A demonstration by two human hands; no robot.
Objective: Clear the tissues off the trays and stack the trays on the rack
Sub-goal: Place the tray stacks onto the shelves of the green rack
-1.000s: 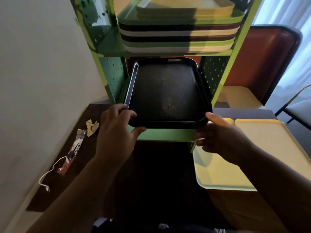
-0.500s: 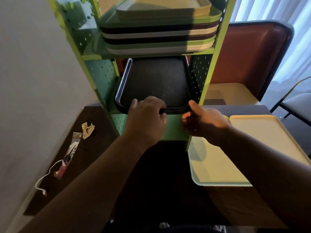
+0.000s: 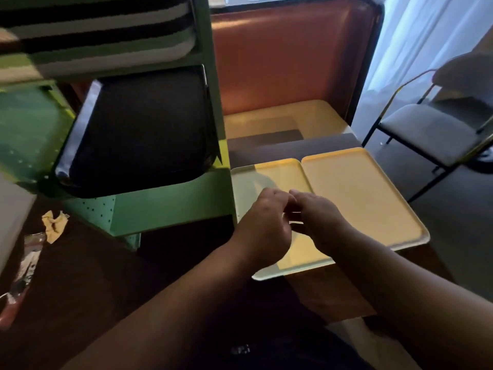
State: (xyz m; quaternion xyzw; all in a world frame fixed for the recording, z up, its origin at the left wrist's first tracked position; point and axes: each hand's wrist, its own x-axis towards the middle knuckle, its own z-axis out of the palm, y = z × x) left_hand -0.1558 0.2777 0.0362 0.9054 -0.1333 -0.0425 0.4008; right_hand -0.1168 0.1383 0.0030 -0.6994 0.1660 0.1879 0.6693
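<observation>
Green metal rack (image 3: 170, 206) holds a black tray (image 3: 138, 134) on its lower shelf and a striped stack of trays (image 3: 101, 36), cut off at the top, above. Two yellow trays (image 3: 357, 198) lie bare on the tabletop (image 3: 330, 297). Left hand (image 3: 262, 225) and right hand (image 3: 318, 218) hover together over the nearer one, fingers loosely curled; whether they pinch anything is unclear. Crumpled tissue (image 3: 54, 225) lies on the tabletop left of the rack.
</observation>
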